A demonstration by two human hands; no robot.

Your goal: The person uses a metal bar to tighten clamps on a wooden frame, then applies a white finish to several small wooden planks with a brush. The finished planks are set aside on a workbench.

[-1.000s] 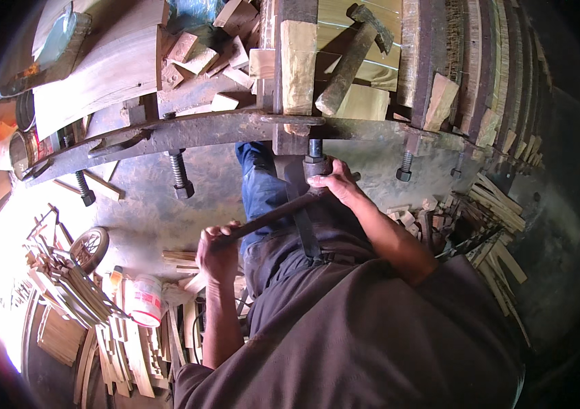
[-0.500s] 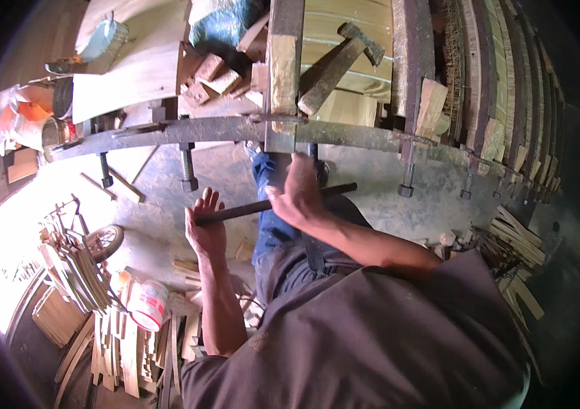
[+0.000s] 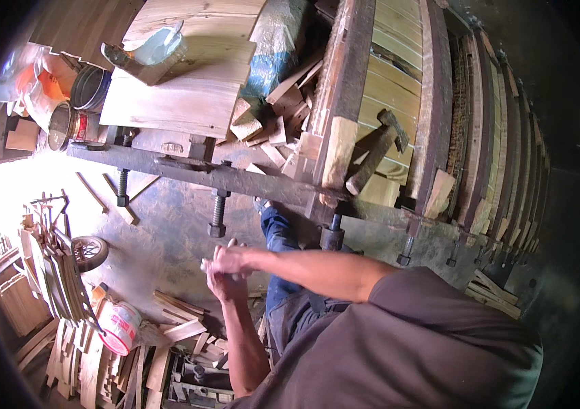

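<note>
My right hand (image 3: 230, 260) reaches across to the left and lies over my left hand (image 3: 224, 283). Both look closed, pressed together in front of my left leg, but their fingers overlap and blur. Whatever they grip, if anything, is hidden; the dark bar cannot be seen. Ahead of them, a threaded bolt (image 3: 218, 213) with a thick nut hangs from the long metal beam (image 3: 266, 185). Beyond my right forearm, a dark cylindrical fitting (image 3: 332, 237) sits on another bolt. A hammer (image 3: 380, 151) with a wooden handle lies on the clamped boards.
Wooden panels (image 3: 174, 102) lie at the far left, bearing a pale blue bowl-like container (image 3: 160, 49). Dark clamp bars (image 3: 437, 102) run off to the right. Wood strips, a white-and-red bucket (image 3: 119, 326) and a wheel (image 3: 89, 253) stand at the lower left. Offcuts (image 3: 283, 129) lie beyond the beam.
My right hand has moved left and come together with my left hand. The dark bar that lay across both hands has gone from sight. The view has shifted, and the beam now slants.
</note>
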